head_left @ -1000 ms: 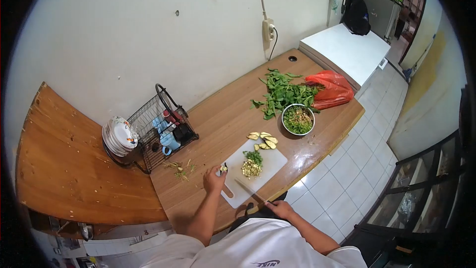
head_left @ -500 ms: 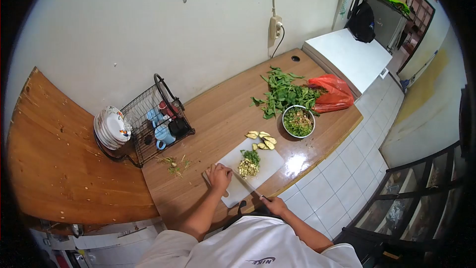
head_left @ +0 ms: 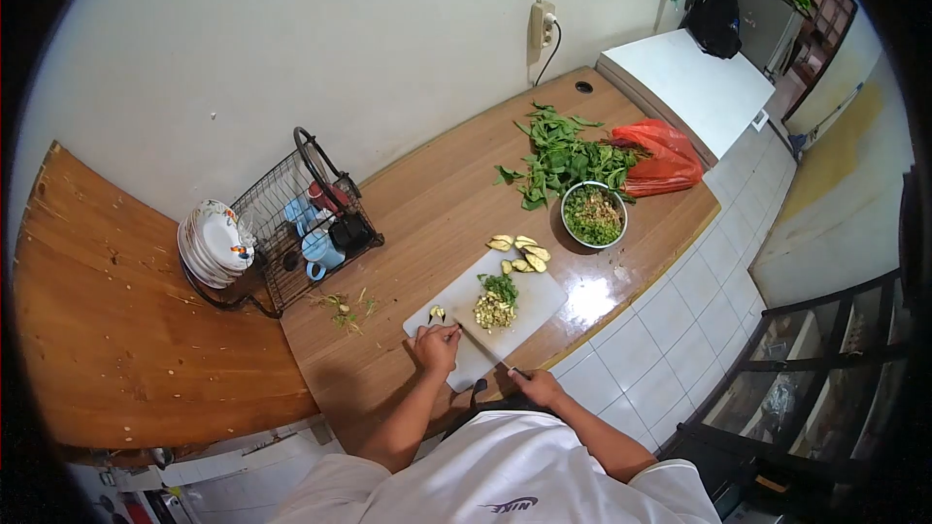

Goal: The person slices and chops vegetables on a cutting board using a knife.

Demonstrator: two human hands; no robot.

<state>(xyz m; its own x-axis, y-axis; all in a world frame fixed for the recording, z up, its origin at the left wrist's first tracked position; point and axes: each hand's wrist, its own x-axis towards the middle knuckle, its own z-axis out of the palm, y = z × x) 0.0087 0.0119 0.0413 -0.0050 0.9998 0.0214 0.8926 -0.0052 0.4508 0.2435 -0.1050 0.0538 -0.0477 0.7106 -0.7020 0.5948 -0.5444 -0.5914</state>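
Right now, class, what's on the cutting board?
The cutting board holds chopped greens, chopped bits and a small piece by the left hand; pale slices sit at the board's far edge. Beneath these and that hand, its surface is hidden.

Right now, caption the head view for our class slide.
Knife in right hand, left hand near its tip, chopped vegetables on board.

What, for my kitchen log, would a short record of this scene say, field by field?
Left hand: at the board, near the knife tip; anything under its fingers is hidden
Right hand: grips the knife
On board: chopped bits, greens
Far end: pale slices
Beyond: bowl of chopped mix; leaves beside a red bag
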